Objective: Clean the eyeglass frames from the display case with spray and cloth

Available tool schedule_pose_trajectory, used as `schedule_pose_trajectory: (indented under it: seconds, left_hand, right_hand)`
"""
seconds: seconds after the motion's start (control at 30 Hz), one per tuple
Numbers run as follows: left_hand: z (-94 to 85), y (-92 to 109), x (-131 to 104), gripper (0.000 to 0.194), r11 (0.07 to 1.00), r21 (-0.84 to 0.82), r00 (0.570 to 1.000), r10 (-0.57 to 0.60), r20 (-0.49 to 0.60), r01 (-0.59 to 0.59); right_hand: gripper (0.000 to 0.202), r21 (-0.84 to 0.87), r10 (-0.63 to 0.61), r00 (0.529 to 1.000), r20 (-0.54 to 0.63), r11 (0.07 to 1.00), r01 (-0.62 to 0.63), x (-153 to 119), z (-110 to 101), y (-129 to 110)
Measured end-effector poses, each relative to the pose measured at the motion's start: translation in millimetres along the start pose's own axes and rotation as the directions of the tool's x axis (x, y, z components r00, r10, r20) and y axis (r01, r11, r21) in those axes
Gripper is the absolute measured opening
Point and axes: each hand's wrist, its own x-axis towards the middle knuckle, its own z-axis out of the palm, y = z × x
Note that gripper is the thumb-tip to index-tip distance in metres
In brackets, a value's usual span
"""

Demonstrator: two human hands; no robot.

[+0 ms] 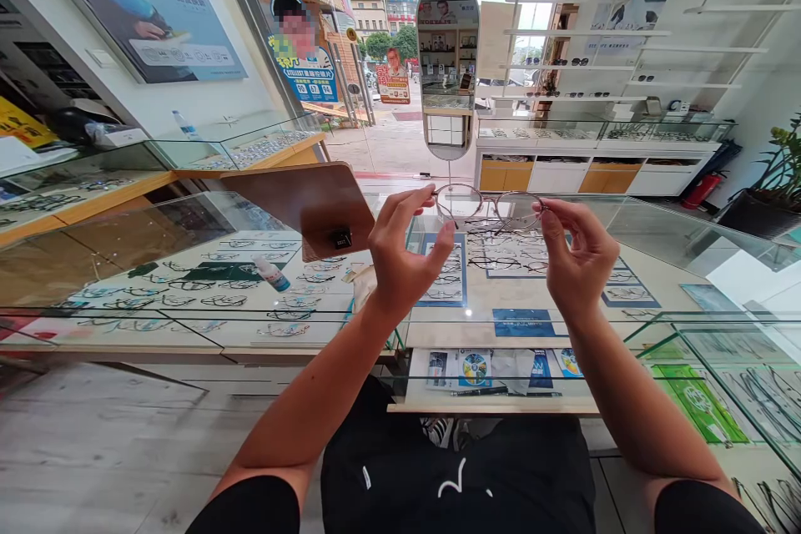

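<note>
A pair of thin-rimmed round eyeglasses [460, 202] is held up over the glass counter, lenses side by side. My left hand [405, 246] has its fingertips at the left end of the frame, and its thumb sits lower, close to the left lens. At the other end, my right hand [576, 254] pinches the frame's right side between thumb and fingers. Behind and below the lenses, several more glasses [506, 263] lie in rows inside the counter. A blue-edged tray of frames [445, 288] shows just right of my left hand.
A brown-backed panel [331, 209] stands on the counter left of my left hand. A small bottle [272, 274] is near it. An oval mirror [448, 67] rises at the back. Below my hands, an open drawer [494, 410] holds cards and pens. Glass cases [707, 334] border the right.
</note>
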Motion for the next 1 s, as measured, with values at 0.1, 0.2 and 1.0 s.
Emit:
schedule_pose_trajectory:
  seconds: [0.1,0.2,1.0]
  left_hand:
    - [1.2,0,-2,0.046,0.999,-0.014,0.999,-0.037,0.019,0.038]
    - [3.2,-3,-2,0.05,0.995,0.01,0.995,-0.101,0.017,0.101]
    - [-4.7,-8,-95,0.058,0.965,0.261,0.995,0.021,-0.099,0.006]
  right_hand:
    - [0.016,-0.037,-0.033,0.999,0.002,0.999,0.033,1,2,-5]
    - [0.015,-0.029,-0.074,0.997,0.011,0.997,0.074,3,4,-7]
    - [0.026,0.287,0.605,0.743,0.285,0.686,-0.669,-87,-2,17]
